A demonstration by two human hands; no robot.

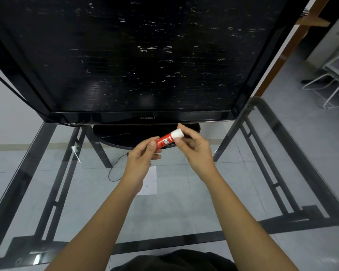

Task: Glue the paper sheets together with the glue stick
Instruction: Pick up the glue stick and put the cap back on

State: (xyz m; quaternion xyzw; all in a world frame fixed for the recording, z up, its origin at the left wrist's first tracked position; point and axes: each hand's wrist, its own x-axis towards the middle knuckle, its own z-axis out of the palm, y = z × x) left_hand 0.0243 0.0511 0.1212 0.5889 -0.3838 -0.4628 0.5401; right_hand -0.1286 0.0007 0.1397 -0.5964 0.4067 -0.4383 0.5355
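A: What are the 2 hands doing?

B: Both hold the glue stick (165, 141) in the air above the table. The left hand (143, 153) pinches the red barrel at its lower end. The right hand (194, 145) has its fingers closed round the white cap (178, 133) at the upper end.

A: And the paper?

B: 1 white paper (150, 180) lies flat on the glass top, just under the left wrist, which partly hides it. I cannot tell whether it is a single sheet or a stack.

A: What is the surface like?

B: A clear glass table (184, 208) on a black frame; grey floor tiles show through it. A black TV (135, 55) stands on its far side on an oval base, screen dark and streaked.

A: The room?

B: Pale walls, a cable (114, 171) looping on the floor under the glass, and white metal chairs (329, 83) at the far right.
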